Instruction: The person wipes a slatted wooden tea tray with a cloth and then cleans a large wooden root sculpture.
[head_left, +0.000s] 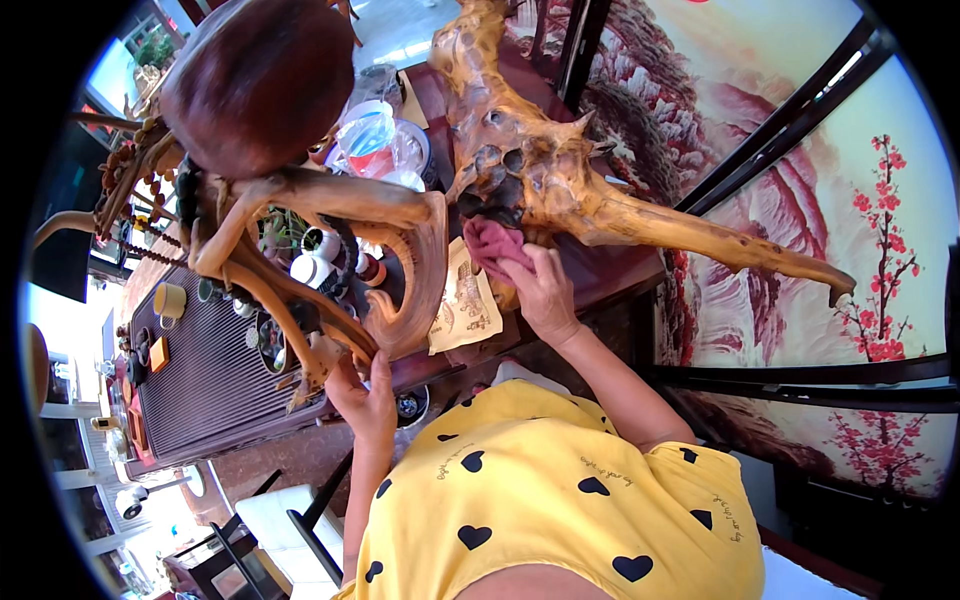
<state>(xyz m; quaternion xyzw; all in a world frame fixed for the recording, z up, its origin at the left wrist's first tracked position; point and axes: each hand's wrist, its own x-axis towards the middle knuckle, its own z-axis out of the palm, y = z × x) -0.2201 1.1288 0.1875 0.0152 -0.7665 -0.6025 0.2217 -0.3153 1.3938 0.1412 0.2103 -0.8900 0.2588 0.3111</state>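
My right hand (547, 296) holds a crumpled mauve cloth (491, 246) against a large polished root-wood carving (555, 169), just below its dark hollow. One long, tapering limb of the carving reaches out to the right. My left hand (367, 401) grips the lower end of a branching root-wood stand (322, 199), thumb pointing up along the wood. A dark red-brown rounded mass (259, 86) tops this stand. Strings of beads (187, 199) hang on its branches. Between the two wooden pieces lies a printed kraft-paper bag (469, 304).
A slatted tea tray (217, 375) bears a yellow mug (170, 300) at the left. Plastic-wrapped containers (367, 139) stand behind the root stand. A folding screen with painted blossoms (787, 262) borders the right side. Below left is a white-seated chair (289, 517).
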